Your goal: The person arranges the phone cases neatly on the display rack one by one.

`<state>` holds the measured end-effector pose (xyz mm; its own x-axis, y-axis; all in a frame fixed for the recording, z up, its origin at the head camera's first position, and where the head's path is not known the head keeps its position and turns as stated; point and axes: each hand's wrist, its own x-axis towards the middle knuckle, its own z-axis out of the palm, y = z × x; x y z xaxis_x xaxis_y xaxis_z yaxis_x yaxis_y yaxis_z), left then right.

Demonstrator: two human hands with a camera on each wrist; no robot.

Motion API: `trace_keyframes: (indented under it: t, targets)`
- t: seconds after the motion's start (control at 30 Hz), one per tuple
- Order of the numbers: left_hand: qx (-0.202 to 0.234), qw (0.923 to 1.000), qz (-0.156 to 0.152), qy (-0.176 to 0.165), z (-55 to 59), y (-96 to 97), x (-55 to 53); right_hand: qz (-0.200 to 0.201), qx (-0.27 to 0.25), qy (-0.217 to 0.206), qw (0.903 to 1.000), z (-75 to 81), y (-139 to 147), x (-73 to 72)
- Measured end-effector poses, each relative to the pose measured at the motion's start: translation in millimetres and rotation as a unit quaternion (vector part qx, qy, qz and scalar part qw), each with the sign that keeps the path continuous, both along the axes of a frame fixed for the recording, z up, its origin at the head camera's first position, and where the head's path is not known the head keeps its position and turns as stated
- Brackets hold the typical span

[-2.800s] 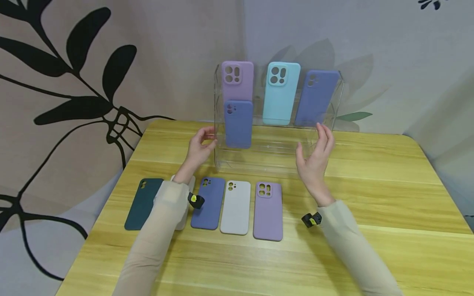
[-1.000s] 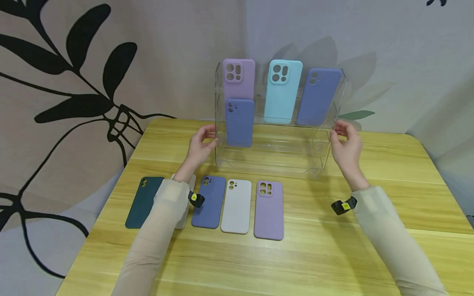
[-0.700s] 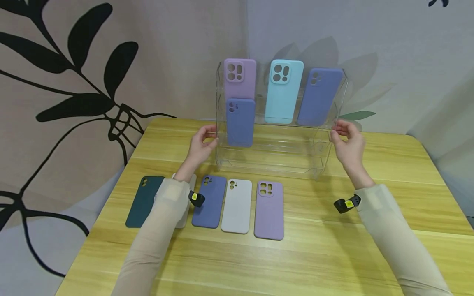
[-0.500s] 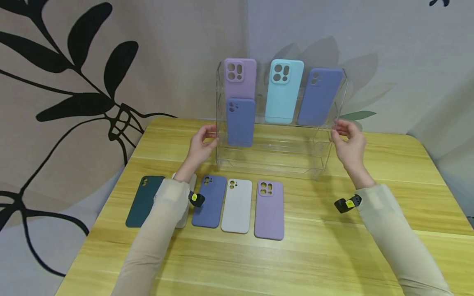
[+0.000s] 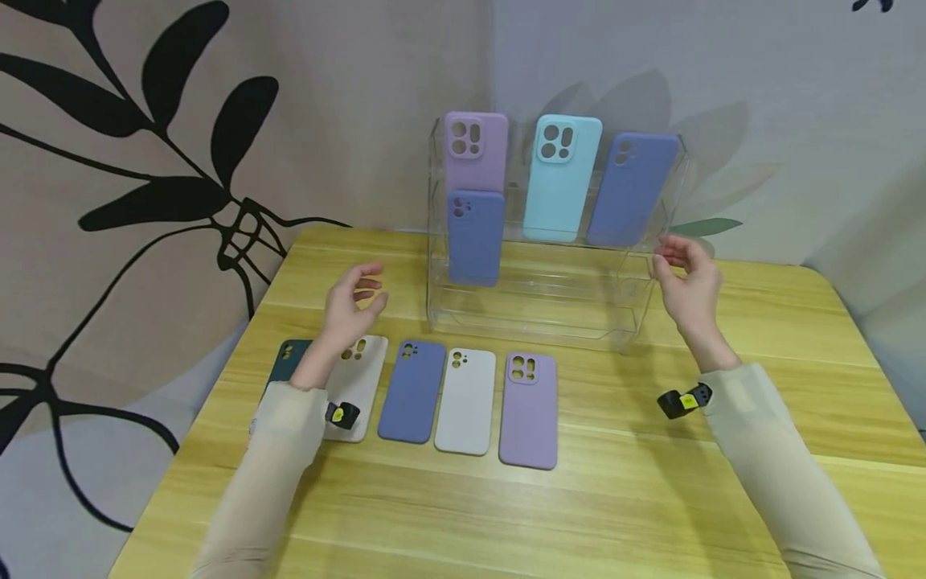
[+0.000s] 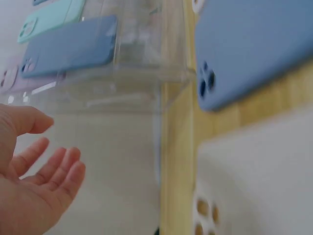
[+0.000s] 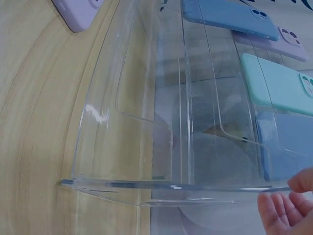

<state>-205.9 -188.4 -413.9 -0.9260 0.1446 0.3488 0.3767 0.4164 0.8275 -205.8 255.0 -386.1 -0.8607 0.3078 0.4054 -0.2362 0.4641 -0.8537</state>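
I have the left hand (image 5: 350, 305) over the worktop (image 5: 615, 498) toward its left edge, fingers parted and loosely bent, nothing in them, apart from the clear rack (image 5: 535, 323). My right hand (image 5: 690, 281) pinches the rack's right side panel, thumb on one face and fingers on the other. The rack stands near the worktop's back edge. Its upper tier holds a purple case (image 5: 476, 170), a turquoise case (image 5: 560, 189) and a blue case (image 5: 632, 197), with a smaller blue case (image 5: 476, 245) below the purple one. In front, running from near the left edge, lie a dark green case (image 5: 284, 368), partly hidden by my forearm, a pale case (image 5: 364, 374), a flat blue case (image 5: 412, 398), a white case (image 5: 465, 406) and a lilac case (image 5: 528, 418).
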Motion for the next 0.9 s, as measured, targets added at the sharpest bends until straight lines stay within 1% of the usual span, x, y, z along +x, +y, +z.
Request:
trace_keyframes:
  t: [0.17,0.3,0.43,0.5,0.6,0.73,0.83,0.9]
  targets:
    - [-0.045,0.9979,0.042,-0.018,-8.0,-30.1,13.8,-0.006,0.009,-0.001,0.9999,-0.9,1,0.2]
    - [-0.079,0.9936,0.071,-0.038,-13.4,-50.6,23.5,-0.011,0.023,-0.006,0.9997,2.0,-2,3.1]
    - [-0.114,0.9861,0.106,-0.059,-18.7,-66.6,31.7,-0.007,0.021,-0.003,0.9998,15.3,-13,13.2]
    - [-0.131,0.9813,0.119,-0.075,-20.8,-72.5,35.3,-0.007,0.02,-0.002,0.9998,20.6,-16,17.4]
    - [-0.159,0.9727,0.134,-0.103,-23.4,-80.0,39.7,-0.008,0.019,-0.003,0.9998,22.6,-18,19.3]
    - [-0.189,0.9585,0.146,-0.156,-25.5,-87.7,43.7,-0.01,0.023,-0.003,0.9997,11.4,-10,11.0]
    - [-0.218,0.9444,0.157,-0.19,-26.0,-91.0,45.6,-0.014,0.028,-0.005,0.9995,3.4,-4,4.7]
    - [-0.241,0.9331,0.164,-0.211,-25.9,-91.8,46.4,-0.018,0.028,-0.005,0.9994,1.7,-3,2.9]
